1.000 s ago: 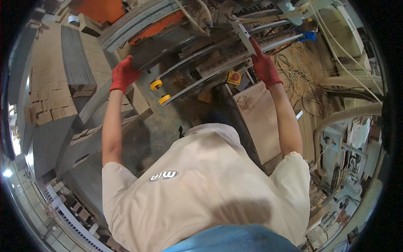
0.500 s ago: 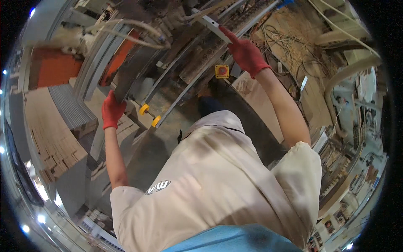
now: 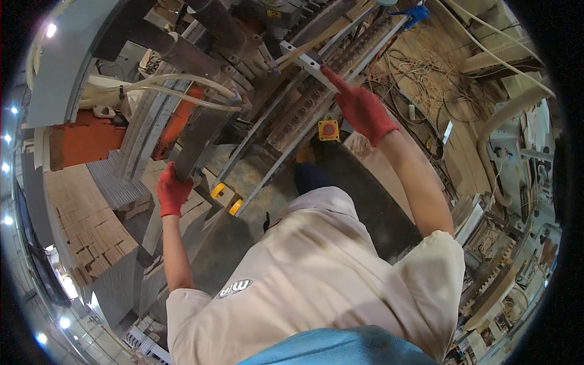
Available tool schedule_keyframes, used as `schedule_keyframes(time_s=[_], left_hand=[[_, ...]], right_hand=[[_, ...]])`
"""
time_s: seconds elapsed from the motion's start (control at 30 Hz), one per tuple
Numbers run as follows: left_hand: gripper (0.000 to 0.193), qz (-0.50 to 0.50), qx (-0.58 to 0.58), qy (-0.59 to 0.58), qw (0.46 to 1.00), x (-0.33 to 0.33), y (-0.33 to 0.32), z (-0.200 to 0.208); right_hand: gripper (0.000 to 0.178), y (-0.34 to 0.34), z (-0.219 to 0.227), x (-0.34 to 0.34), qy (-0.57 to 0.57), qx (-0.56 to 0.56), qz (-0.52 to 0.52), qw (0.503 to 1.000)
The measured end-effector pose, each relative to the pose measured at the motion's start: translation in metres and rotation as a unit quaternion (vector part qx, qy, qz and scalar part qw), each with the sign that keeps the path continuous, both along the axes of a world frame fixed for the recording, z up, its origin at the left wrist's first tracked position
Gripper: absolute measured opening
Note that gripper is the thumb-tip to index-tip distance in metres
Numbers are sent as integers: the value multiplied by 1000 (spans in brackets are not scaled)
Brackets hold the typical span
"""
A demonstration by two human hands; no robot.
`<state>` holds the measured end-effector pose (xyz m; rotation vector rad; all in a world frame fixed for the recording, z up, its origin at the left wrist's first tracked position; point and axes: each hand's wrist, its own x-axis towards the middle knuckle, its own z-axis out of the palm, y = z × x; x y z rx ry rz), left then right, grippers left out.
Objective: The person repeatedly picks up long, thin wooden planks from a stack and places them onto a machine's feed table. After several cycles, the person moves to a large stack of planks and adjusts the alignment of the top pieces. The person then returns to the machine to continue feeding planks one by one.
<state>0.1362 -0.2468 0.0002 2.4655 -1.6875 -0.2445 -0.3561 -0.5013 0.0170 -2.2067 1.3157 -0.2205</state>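
My left hand (image 3: 174, 190), in a red glove, is closed at the lower corner of a dark flat board (image 3: 205, 135); most of its fingertips are hidden. To the right, my gloved right hand (image 3: 366, 114) reaches forward with its index finger stretched along a grey metal bar (image 3: 311, 66) that has dark round spots. The fingertip touches the end of this bar, and the other fingers are largely out of sight beneath the hand. Between my hands run long metal rails (image 3: 267, 176), with yellow rollers (image 3: 236, 207) at their near ends.
A yellow box with a red button (image 3: 328, 130) stands beside the rails. Stacked boards (image 3: 91, 219) fill the left side. Pale hoses (image 3: 176, 85) cross the machine at the upper left. Tangled cords (image 3: 420, 79) lie at the upper right, near a thick hose (image 3: 486, 134).
The whole view has shifted, so hands and machine appear slightly lower and further right. Both hands keep nearly the same places against the board and the bar.
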Motion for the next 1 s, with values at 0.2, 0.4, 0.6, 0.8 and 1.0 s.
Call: schedule_keyframes(time_s=[0.2, 0.4, 0.6, 0.8, 1.0], left_hand=[[45, -29, -26, 22, 999, 11, 1, -12], [43, -20, -15, 37, 999, -3, 2, 3], [40, -46, -24, 23, 998, 2, 1, -1], [39, -32, -19, 6, 999, -3, -4, 0], [39, -17, -13, -9, 1000, -13, -5, 7]], right_hand=[[69, -21, -60, -13, -138, -5, 16, 990], [75, 3, -18, -3, -76, -58, 23, 995], [73, 6, -1, 2, -5, -65, 1, 998], [67, -1, -22, -2, -20, -114, 7, 993], [65, -1, -17, 0, 11, -58, -31, 998]])
